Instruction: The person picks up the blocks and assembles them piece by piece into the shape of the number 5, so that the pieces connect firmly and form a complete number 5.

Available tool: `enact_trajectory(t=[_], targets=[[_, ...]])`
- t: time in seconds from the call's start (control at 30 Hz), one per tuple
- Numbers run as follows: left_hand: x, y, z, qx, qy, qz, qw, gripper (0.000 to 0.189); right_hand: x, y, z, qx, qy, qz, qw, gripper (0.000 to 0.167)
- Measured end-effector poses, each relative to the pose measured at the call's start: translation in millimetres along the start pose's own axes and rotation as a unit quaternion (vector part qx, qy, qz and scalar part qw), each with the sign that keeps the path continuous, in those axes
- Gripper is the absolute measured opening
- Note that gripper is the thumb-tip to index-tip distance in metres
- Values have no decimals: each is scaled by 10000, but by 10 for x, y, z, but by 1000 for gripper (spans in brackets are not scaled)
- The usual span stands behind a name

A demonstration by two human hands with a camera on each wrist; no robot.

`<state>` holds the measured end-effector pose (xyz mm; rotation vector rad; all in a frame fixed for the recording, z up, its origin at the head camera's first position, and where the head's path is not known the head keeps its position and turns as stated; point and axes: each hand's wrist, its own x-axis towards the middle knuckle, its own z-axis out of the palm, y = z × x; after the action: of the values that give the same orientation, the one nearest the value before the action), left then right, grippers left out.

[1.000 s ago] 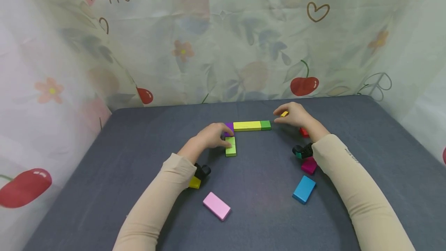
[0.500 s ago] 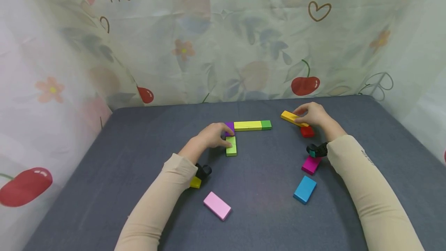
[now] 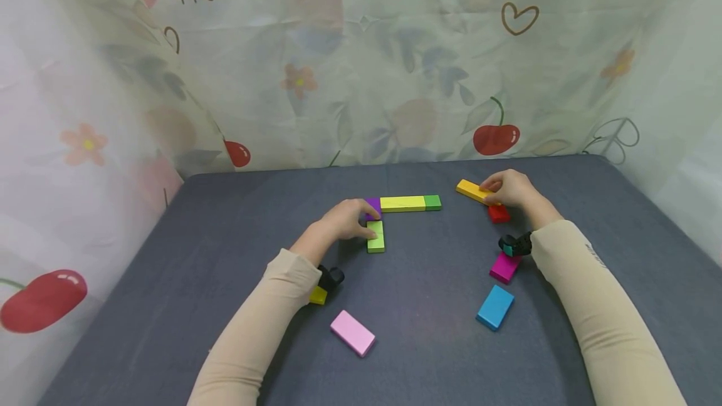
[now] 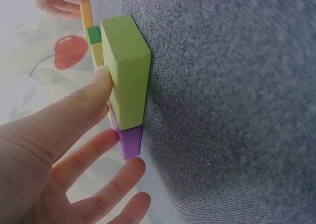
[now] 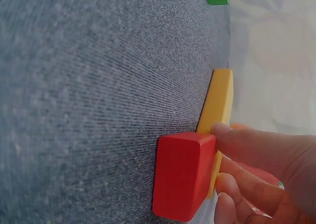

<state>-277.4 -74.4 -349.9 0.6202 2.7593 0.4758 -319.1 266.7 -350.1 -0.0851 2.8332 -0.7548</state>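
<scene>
My left hand (image 3: 343,218) touches the lime green block (image 3: 375,244) with its thumb. Its fingers spread loosely around the purple block (image 4: 131,144), which sits against the lime block's far end. A long yellow block (image 3: 402,204) and a small green block (image 3: 432,202) continue the row to the right, making a corner shape. At the back right, my right hand (image 3: 512,189) pinches a long orange block (image 5: 220,98) between thumb and fingers, and the block lies on the table. A red block (image 5: 180,177) stands right beside it, on the near side.
On the dark cloth-covered table (image 3: 423,368), a magenta block (image 3: 504,268) and a blue block (image 3: 495,307) lie below the right wrist. A pink block (image 3: 353,333) is at front centre. Another yellow block (image 3: 318,295) is partly hidden under the left wrist. A patterned curtain (image 3: 361,80) hangs behind.
My right hand has moved right from the far end of the orange block to its end near the red block, and now pinches it there. The left hand stays in place.
</scene>
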Motion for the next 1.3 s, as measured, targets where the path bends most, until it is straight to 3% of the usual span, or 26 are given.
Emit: enact_trajectory(t=[0.53, 0.97, 1.3], targets=[[3, -10, 5, -58, -14, -74, 10000, 41, 9, -41, 5, -249, 91, 0, 9996, 32], [-11, -10, -11, -64, 43, -69, 9999, 40, -46, -203, -15, -210, 357, -500, 9979, 34], [-15, -3, -11, -70, 19, -93, 9999, 40, -90, -298, 1, -197, 337, -719, 9966, 34]])
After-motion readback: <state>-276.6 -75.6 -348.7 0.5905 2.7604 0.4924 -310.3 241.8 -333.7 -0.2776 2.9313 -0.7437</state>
